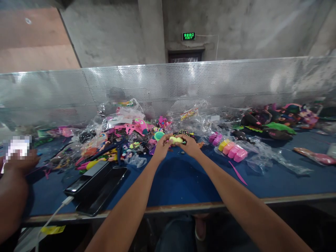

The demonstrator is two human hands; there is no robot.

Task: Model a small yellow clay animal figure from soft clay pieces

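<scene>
Both of my hands meet over the middle of the blue table. My left hand (162, 146) and my right hand (189, 144) pinch a small pale-yellow lumpy piece (175, 140), soft clay by its look, between thumbs and fingers. Just behind it lies a black piece with light dots (183, 133), partly covered by my right hand. A round green and teal piece (159, 135) sits close by my left fingers. To the right are clay blocks in yellow, orange and pink (233, 150) on clear wrap, and a pink modelling tool (237, 173).
A power bank (88, 178) with a white cable and a black phone (102, 192) lie at the front left. Colourful figures and plastic bags (110, 136) pile up behind them. A perforated metal screen (147, 84) closes the back. At far left, another person's hand (23, 161) holds a blurred-out item.
</scene>
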